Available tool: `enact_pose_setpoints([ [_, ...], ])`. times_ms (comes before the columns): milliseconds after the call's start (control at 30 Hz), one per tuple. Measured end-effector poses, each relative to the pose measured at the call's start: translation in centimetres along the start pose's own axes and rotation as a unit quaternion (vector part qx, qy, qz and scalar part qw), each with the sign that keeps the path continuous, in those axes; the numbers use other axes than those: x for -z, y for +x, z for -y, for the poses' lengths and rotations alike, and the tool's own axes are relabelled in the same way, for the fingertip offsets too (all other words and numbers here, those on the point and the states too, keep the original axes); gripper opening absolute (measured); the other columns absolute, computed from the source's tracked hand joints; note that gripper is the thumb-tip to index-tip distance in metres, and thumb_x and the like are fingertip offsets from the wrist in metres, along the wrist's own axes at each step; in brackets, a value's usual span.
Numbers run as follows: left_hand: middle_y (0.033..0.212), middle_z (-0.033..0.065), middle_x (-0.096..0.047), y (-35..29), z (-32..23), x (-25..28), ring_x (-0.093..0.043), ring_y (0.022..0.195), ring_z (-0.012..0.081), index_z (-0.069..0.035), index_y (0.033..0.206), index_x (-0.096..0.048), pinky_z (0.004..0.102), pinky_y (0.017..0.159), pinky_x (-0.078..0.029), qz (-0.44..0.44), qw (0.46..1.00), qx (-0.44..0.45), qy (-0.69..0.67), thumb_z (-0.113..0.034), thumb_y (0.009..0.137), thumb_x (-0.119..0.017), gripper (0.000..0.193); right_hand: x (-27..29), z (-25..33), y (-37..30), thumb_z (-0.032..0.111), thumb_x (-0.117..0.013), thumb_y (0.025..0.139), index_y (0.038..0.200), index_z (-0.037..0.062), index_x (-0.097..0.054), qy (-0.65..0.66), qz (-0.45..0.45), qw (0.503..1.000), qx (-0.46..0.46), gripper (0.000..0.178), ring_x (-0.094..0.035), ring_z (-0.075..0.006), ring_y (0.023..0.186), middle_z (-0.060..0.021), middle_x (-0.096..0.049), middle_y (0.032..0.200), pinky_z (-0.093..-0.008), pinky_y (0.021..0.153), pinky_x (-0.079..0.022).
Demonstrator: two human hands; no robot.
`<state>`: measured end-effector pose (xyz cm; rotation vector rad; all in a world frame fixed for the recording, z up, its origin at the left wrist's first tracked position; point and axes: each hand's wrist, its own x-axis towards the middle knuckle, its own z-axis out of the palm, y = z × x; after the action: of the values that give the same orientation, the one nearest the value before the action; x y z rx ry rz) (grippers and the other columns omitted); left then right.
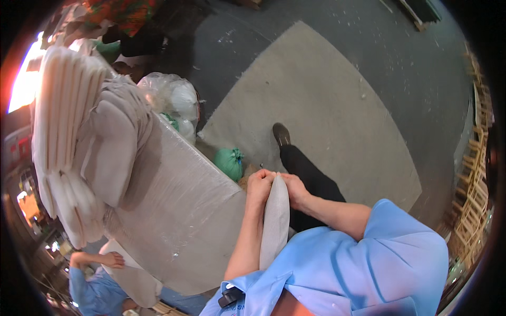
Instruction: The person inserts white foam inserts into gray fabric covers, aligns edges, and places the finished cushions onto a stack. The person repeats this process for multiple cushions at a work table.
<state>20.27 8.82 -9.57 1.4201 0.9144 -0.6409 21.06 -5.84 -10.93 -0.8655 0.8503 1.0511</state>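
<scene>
Pretty tight on my left: the big plastic-wrapped sofa block (174, 210) sits right beside my left hand (260, 184), with grey cushions (113, 147) and a stack of white pads (66, 121) piled on it. The green sack (230, 162) and clear bags (171, 100) crowd the floor just ahead. My own leg (308, 179) is right under my right hand (295, 190). Ahead and right, the grey mat (327, 105) gives open room; wooden frames (474, 184) line the far right edge.

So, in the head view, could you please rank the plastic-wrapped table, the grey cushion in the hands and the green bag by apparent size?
1. Plastic-wrapped table, clearly largest.
2. Grey cushion, held between left hand and right hand.
3. Green bag, smallest, though it lies farther from the camera, so unsure.
</scene>
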Motion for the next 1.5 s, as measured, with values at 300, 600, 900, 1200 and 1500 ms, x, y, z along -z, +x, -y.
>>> enact_pose_setpoints([
  [300, 0.092, 0.0258, -0.075, -0.6, -4.0, -3.3, -0.073, 0.093, 0.0429, 0.001, 0.085, -0.075, 0.0508, 0.084, -0.055, -0.043, 0.962, -0.099, 0.252, -0.024, 0.088, -0.068, 0.027, 0.8, 3.0, -4.0, 0.048, -0.050, 0.113, 0.107, 0.0133, -0.069, -0.036, -0.014, 0.999, -0.018, 0.039, -0.069, -0.0194, 0.091, -0.0046, -0.070, 0.096, -0.0393, 0.078, -0.057],
  [600, 0.089, 0.0234, -0.074, -0.8, -1.2, -3.9, -0.073, 0.091, 0.0384, 0.001, 0.085, -0.073, 0.0476, 0.082, -0.054, -0.062, 0.975, -0.097, 0.192, -0.024, 0.088, -0.066, 0.025, 5.6, 0.1, 3.2, 0.039, -0.057, 0.109, 0.107, 0.0149, -0.072, -0.096, 0.068, 0.993, -0.032, 0.028, -0.071, -0.0203, 0.085, -0.0007, -0.072, 0.094, -0.0400, 0.076, -0.057],
  [900, 0.096, 0.0250, -0.070, -0.4, -0.5, -1.7, -0.068, 0.097, 0.0434, 0.003, 0.086, -0.067, 0.0531, 0.088, -0.052, 0.007, 0.995, -0.047, 0.083, -0.015, 0.091, -0.060, 0.020, 4.4, 2.0, 3.5, 0.027, -0.062, 0.104, 0.105, 0.0090, -0.075, -0.622, 0.092, 0.776, 0.060, 0.022, -0.073, -0.0216, 0.089, -0.0052, -0.075, 0.098, -0.0408, 0.078, -0.059],
  [1200, 0.084, 0.0235, -0.063, -1.3, 1.5, -1.5, -0.063, 0.087, 0.0425, 0.003, 0.080, -0.058, 0.0512, 0.080, -0.050, -0.102, 0.984, -0.102, 0.104, -0.012, 0.087, -0.061, 0.016, 3.8, -1.0, 7.0, 0.021, -0.064, 0.103, 0.103, 0.0038, -0.076, -0.762, 0.181, 0.617, 0.071, 0.021, -0.074, -0.0226, 0.090, -0.0087, -0.076, 0.099, -0.0411, 0.077, -0.059],
  [1500, 0.083, 0.0104, -0.058, -3.0, -0.7, -0.1, -0.057, 0.078, 0.0196, 0.002, 0.083, -0.060, 0.0355, 0.072, -0.047, -0.072, 0.996, -0.025, 0.054, -0.013, 0.095, -0.069, 0.020, -2.4, 0.7, 2.3, 0.038, -0.059, 0.110, 0.101, 0.0008, -0.072, -0.069, -0.058, 0.985, -0.150, 0.040, -0.070, -0.0248, 0.076, -0.0130, -0.072, 0.089, -0.0464, 0.066, -0.055],
])
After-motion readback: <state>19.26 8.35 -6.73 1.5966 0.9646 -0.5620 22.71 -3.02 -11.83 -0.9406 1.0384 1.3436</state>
